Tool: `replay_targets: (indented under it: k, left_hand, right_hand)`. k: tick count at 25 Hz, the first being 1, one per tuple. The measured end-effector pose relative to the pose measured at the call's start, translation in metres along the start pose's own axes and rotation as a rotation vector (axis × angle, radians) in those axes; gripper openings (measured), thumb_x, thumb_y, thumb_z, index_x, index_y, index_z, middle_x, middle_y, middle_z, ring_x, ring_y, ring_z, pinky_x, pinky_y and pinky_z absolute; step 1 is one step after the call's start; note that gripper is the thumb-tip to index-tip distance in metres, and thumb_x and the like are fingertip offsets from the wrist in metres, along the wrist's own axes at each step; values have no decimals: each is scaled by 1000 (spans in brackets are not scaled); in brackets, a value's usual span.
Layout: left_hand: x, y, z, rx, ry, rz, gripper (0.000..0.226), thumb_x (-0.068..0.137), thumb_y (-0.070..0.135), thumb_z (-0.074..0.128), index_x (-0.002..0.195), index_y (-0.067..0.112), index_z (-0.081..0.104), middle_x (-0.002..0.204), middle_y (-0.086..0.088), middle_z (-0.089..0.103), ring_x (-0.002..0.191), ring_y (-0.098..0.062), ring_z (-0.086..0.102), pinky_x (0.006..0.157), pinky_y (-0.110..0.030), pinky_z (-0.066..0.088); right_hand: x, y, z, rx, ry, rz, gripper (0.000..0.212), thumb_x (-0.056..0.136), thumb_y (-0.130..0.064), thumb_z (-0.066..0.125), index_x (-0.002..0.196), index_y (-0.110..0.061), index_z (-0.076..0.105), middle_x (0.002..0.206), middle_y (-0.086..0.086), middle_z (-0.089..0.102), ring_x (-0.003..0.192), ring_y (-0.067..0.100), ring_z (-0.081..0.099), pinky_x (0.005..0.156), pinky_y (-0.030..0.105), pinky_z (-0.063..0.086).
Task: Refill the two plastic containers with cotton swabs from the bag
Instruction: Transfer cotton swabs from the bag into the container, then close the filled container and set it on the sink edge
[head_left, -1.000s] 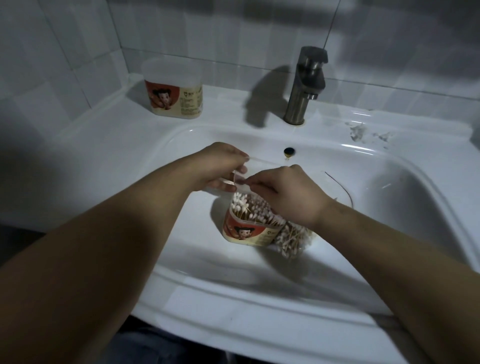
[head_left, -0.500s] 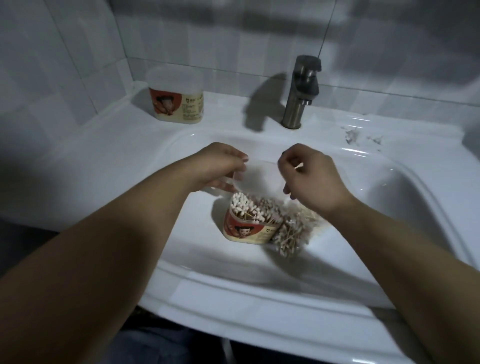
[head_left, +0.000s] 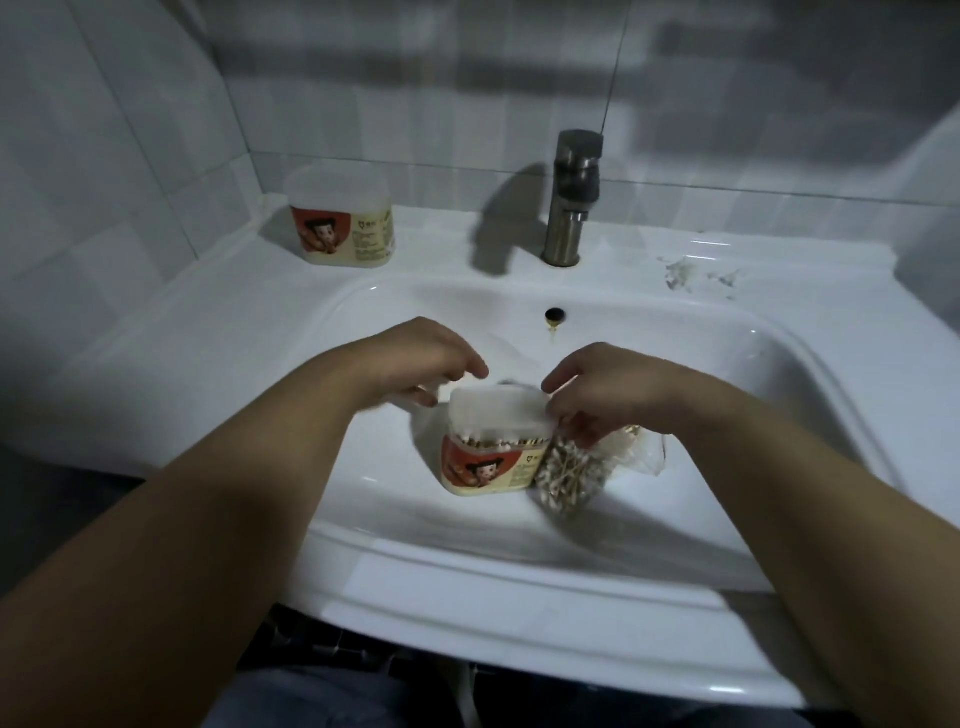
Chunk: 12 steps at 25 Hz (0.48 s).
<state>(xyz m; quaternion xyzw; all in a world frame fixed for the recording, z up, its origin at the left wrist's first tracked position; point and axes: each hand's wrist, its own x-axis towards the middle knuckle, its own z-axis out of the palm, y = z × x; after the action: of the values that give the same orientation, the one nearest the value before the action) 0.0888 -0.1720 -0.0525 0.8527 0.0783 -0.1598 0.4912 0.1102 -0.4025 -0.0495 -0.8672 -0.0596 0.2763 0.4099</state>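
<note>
A plastic container (head_left: 485, 470) with a red cartoon label stands in the sink basin, packed with cotton swabs. A translucent lid (head_left: 498, 413) sits tilted on its top. My left hand (head_left: 423, 364) pinches the lid's left edge and my right hand (head_left: 605, 392) grips its right edge. The clear bag (head_left: 571, 475) of loose swabs lies against the container's right side, partly under my right hand. A second, lidded container (head_left: 340, 218) stands on the sink ledge at the back left.
The white sink (head_left: 519, 582) fills the middle, with its overflow hole (head_left: 554, 314) on the back wall. A metal tap (head_left: 571, 197) rises behind the basin. Tiled walls close off the back and left, and debris marks (head_left: 685, 273) spot the right ledge.
The lid, held above the swabs by my left hand, has come down onto the container. My right hand moved from above the bag to the lid's right edge.
</note>
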Motion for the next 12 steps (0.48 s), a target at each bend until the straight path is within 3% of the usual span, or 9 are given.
replay_targets:
  k: [3,8,12]
  left_hand:
    - [-2,-8,1,63,-114,-39,28,87,21,75,112,33,69,123,5,64,118,-16,59,93,-44,60]
    - [-2,-12,1,25,-228,-91,39,84,18,81,119,27,68,119,1,72,110,-20,70,95,-44,59]
    - [1,-15,2,-49,-276,-76,39,87,11,78,123,21,66,117,-5,75,108,-22,73,98,-42,58]
  right_hand:
    - [1,4,3,-139,-16,-16,19,82,-2,77,101,-1,74,78,15,70,60,18,66,61,29,61]
    - [6,6,4,-218,-3,-35,16,83,-9,79,98,-6,77,94,23,75,60,18,63,55,25,57]
    - [10,9,4,-237,1,-34,17,83,-13,80,99,-9,76,92,22,75,60,18,64,56,27,58]
